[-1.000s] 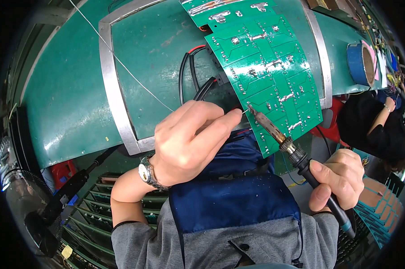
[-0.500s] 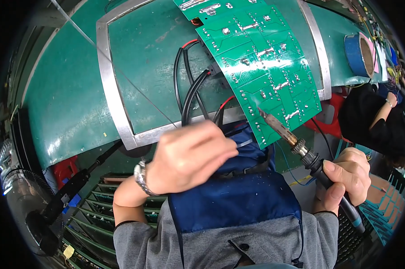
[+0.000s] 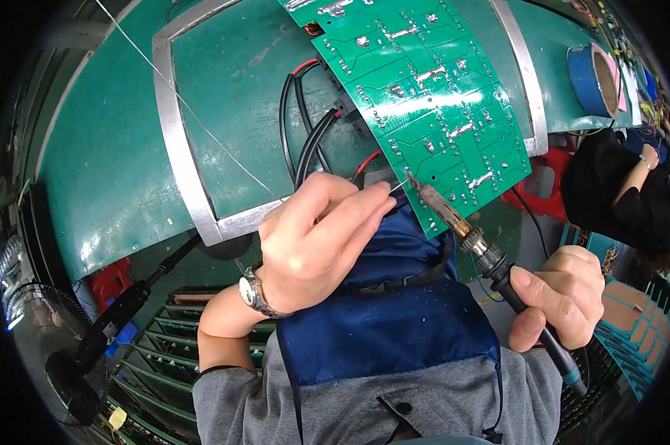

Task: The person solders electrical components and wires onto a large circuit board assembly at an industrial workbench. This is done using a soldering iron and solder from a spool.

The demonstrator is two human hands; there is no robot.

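My right hand point(image 3: 565, 297) is wrapped round the black handle of a soldering iron point(image 3: 491, 259). The iron's tip rests at solder points near the lower left edge of a green circuit board point(image 3: 431, 104), whose soldered side faces up. Between the fingertips of my left hand point(image 3: 316, 237) is pinched a thin solder wire point(image 3: 213, 137); its short end reaches the board beside the iron's tip. The rest of the wire runs up to the far left. Black and red cables point(image 3: 303, 126) come out from under the board's left edge.
The board lies over a metal frame point(image 3: 183, 159) on a green-topped bench point(image 3: 105, 163). A blue tape roll point(image 3: 593, 80) stands at the far right. Racked boards point(image 3: 153, 363) are at lower left, near a fan point(image 3: 53, 341). Another person point(image 3: 609, 200) sits at right.
My left hand has turned, bringing the solder end to the board's edge. The iron's tip has moved slightly left, and the board appears shifted a little up and left.
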